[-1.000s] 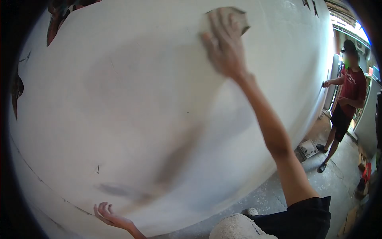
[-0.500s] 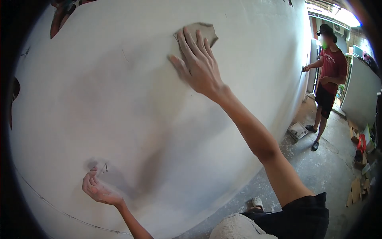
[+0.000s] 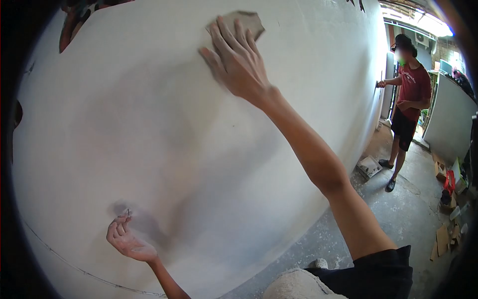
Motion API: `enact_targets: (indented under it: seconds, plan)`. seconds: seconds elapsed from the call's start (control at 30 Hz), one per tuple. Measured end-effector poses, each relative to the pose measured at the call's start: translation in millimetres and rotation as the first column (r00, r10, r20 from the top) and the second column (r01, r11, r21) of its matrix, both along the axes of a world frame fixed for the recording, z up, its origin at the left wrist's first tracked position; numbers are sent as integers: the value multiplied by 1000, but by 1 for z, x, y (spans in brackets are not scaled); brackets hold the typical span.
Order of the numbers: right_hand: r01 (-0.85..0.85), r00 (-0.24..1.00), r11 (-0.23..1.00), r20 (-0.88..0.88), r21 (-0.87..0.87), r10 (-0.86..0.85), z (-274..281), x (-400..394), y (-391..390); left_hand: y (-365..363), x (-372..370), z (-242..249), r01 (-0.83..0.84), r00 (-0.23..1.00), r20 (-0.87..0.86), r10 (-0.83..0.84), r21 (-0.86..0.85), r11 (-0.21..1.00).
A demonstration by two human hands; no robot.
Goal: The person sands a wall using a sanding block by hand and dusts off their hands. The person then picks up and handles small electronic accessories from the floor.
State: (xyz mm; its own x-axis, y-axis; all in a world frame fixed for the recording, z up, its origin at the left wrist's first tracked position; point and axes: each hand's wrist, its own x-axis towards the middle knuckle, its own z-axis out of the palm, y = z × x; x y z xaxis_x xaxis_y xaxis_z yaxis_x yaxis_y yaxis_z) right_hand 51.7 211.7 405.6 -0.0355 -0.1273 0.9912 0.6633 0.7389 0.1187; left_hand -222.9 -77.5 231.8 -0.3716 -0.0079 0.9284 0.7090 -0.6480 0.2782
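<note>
My right hand (image 3: 239, 65) lies flat, fingers extended, over a grey-brown piece of sandpaper (image 3: 254, 23) and presses it to the upper part of the white wall (image 3: 149, 149). The upper and right edges of the sheet stick out past the fingers. Lower left, my left hand (image 3: 130, 243) hovers close to the wall with its palm turned up. Its fingers are loosely bent and hold nothing visible. Just above those fingertips a small dark wire or nail (image 3: 128, 212) shows on the wall.
At the right a person in a red shirt (image 3: 414, 84) stands with one hand against the wall's far end. A paint tray (image 3: 369, 167) lies by their feet. Cardboard pieces (image 3: 440, 240) and boxes litter the floor at far right. A thin cable (image 3: 84, 271) runs along the wall's lower left.
My right hand and the sandpaper have slid up and slightly left across the wall. My left hand has shifted slightly, its fingertips now close to the wire or nail.
</note>
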Motion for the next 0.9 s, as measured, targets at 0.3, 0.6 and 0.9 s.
enact_targets:
  seconds: [0.3, 0.6, 0.9]
  plan:
    - [-47, 998, 997, 43, 58, 44, 12, 15, -11, 10, 45, 32, 132, 961, 233, -147, 78, 988]
    - [-49, 998, 998, 31, 28, 48, -10, 21, -14, 13, 54, 34, 94, 942, 307, -135, 144, 985]
    - [-75, 997, 997, 25, -22, 75, -27, 21, -19, 14, 39, 20, 143, 964, 200, -174, 162, 976]
